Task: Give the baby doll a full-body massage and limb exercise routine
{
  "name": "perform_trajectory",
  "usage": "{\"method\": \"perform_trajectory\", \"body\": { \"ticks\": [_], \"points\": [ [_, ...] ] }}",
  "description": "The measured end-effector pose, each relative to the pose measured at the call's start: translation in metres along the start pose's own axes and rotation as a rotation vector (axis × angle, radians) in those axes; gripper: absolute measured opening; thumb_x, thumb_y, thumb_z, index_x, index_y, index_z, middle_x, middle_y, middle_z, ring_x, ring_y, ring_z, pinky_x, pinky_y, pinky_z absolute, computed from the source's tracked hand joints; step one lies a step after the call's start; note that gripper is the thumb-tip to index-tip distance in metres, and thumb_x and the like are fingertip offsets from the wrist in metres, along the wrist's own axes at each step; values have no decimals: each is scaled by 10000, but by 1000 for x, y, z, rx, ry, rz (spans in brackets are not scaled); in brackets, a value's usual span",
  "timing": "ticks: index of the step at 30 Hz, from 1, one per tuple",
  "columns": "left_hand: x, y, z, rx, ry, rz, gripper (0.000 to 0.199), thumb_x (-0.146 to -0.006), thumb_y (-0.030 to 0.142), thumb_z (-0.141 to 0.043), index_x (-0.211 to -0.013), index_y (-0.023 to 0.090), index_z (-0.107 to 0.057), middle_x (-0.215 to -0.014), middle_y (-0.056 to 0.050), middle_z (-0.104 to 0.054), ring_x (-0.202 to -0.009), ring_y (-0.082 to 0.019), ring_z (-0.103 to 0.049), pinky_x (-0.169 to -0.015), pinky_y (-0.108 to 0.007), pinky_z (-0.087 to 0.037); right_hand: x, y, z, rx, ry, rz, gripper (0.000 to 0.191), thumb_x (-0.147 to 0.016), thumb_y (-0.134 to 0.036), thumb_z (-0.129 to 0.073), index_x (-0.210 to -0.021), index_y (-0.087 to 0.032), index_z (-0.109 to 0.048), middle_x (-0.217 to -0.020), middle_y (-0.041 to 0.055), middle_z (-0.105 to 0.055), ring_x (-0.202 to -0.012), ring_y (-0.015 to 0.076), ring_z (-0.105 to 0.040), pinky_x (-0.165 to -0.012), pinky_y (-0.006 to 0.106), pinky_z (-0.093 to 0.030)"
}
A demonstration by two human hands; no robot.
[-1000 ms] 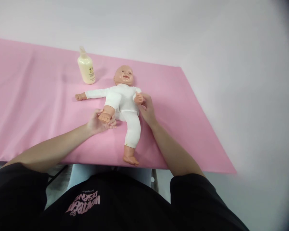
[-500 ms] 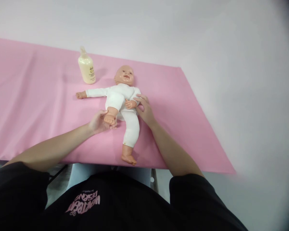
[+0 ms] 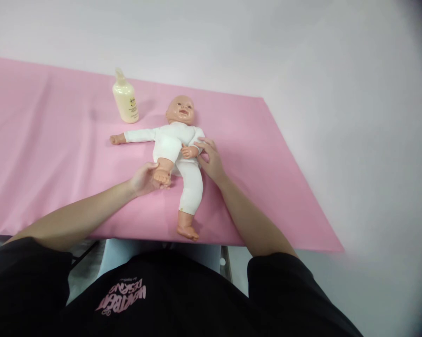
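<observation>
A baby doll (image 3: pixel 182 133) with a white cloth body lies on its back, head away from me, on a pink-covered table (image 3: pixel 249 140). My left hand (image 3: pixel 145 179) is closed round the doll's bent leg at the ankle, thumb on top and fingers partly hidden beneath the foot. The doll's other leg stretches toward the table's front edge. My right hand (image 3: pixel 211 160) rests against the doll's side and its bent arm, near the small hand, with the fingers wrapped lightly over that arm. The doll's other arm extends out to the left.
A pale yellow pump bottle (image 3: pixel 126 100) stands upright at the back, left of the doll's head. Behind the table is a white wall or surface (image 3: pixel 211 42). The pink cover's front edge runs just before my body.
The doll's bent foot has shifted very slightly to the right with my left hand. Otherwise only a slight shift of the whole view shows.
</observation>
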State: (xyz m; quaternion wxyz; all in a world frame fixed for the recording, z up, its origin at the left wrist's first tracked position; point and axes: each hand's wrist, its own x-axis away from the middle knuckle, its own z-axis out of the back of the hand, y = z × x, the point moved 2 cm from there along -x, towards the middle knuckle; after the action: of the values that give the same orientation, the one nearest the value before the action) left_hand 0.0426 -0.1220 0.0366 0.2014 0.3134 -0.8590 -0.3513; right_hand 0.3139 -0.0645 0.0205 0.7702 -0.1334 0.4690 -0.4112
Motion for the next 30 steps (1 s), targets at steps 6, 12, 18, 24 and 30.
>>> {"method": "perform_trajectory", "body": {
  "ticks": [6, 12, 18, 24, 30],
  "points": [
    [0, -2, 2, -24, 0, 1, 443, -795, 510, -730, -906, 82, -746, -695, -94, -716, -645, -226, -654, -811, -417, -547, 0, -1, 0, 10, 11, 17, 336, -1017, -425, -578, -1316, -302, -670, -1457, 111, -623, -1430, 288, -563, -1250, 568, -452],
    [1, -3, 4, -27, 9, 42, 445, -801, 491, -742, -954, 74, -755, -807, -125, -759, -739, -253, -707, -867, -433, -559, 0, -2, 0, 37, 20, 12, 340, -1019, -455, -566, -1306, -306, -671, -1439, 107, -636, -1414, 289, -575, -1232, 577, -474],
    [3, -4, 3, -4, 21, 72, 414, -826, 456, -734, -1004, 83, -759, -893, -130, -788, -813, -263, -728, -902, -440, -570, -1, -2, 0, 21, 12, -1, 339, -1006, -455, -586, -1293, -301, -677, -1444, 111, -638, -1419, 297, -569, -1235, 583, -467],
    [4, -4, 1, 8, 21, 83, 398, -824, 441, -731, -1004, 87, -769, -899, -136, -798, -840, -272, -739, -886, -429, -581, -1, -3, 0, -9, 13, -1, 332, -997, -427, -597, -1289, -294, -681, -1443, 113, -637, -1422, 294, -565, -1245, 585, -453],
    [3, -4, 3, 8, 16, 90, 405, -830, 439, -741, -1027, 85, -765, -906, -141, -799, -840, -275, -746, -866, -427, -585, 0, -2, -1, 1, 21, -3, 336, -992, -417, -595, -1296, -297, -674, -1448, 115, -634, -1420, 298, -567, -1237, 591, -457]
  ]
}}
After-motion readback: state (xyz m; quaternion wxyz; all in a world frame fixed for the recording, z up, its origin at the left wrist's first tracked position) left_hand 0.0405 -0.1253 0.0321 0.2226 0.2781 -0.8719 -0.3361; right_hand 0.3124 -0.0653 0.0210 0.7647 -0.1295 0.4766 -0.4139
